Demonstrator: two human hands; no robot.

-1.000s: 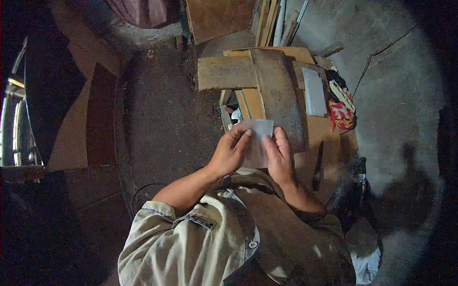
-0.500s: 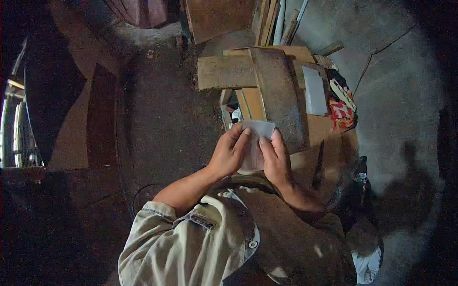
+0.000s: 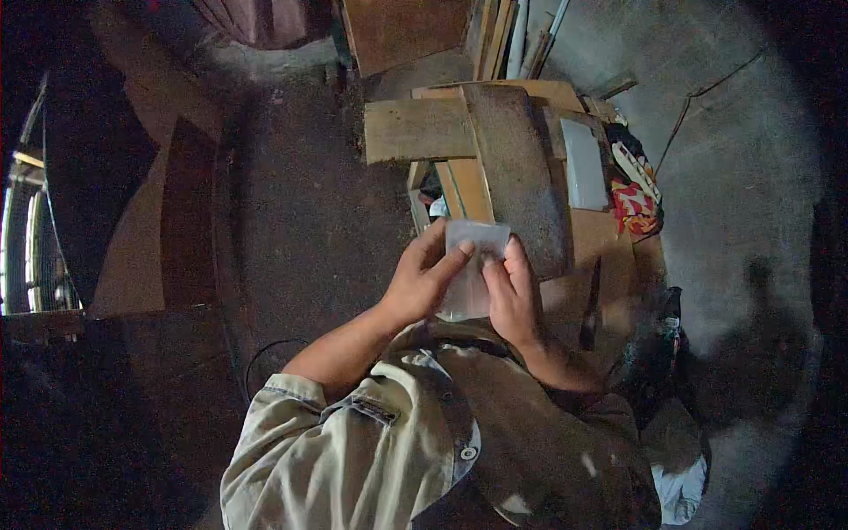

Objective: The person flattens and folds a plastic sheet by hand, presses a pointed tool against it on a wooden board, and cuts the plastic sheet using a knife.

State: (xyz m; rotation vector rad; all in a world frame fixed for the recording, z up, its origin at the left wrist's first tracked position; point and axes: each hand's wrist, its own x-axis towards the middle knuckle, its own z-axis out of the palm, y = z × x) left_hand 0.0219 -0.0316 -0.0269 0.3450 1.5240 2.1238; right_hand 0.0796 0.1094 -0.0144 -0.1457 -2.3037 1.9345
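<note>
A pale beige, button-fronted fabric shirt (image 3: pixel 353 450) was seen nearest to the camera, with a small round white button (image 3: pixel 467 453) fastened at its front. Beyond it, both bare forearms were extended forward and converged at the centre of the view.

A translucent, whitish, roughly rectangular plastic-like sheet (image 3: pixel 468 290) was held in front of the torso, between the two hands. Its left side was gripped by the left hand (image 3: pixel 422 276), with the thumb laid on the face turned toward the camera. Its right side was gripped by the right hand (image 3: pixel 514 296), whose thumb was likewise placed on that face. The fingers of both hands were closed on the sheet; those behind it were largely hidden. The upper edge was left exposed above the thumbs. Whether the sheet was a single layer or a pouch could not be determined.

Beyond the hands, an orange-brown flat panel (image 3: pixel 465 188) was partly covered by a long, weathered, dark brown board (image 3: pixel 519 168). A lighter brown wooden plank (image 3: pixel 420 131) was positioned crosswise at the left of this board. To the right, a white rectangular flat panel (image 3: pixel 584 165) was located near a red-and-yellow patterned cloth (image 3: pixel 634 210). Farthest away, narrow wooden strips (image 3: pixel 497 40) were stood side by side near a large brown panel (image 3: pixel 406 35).
</note>
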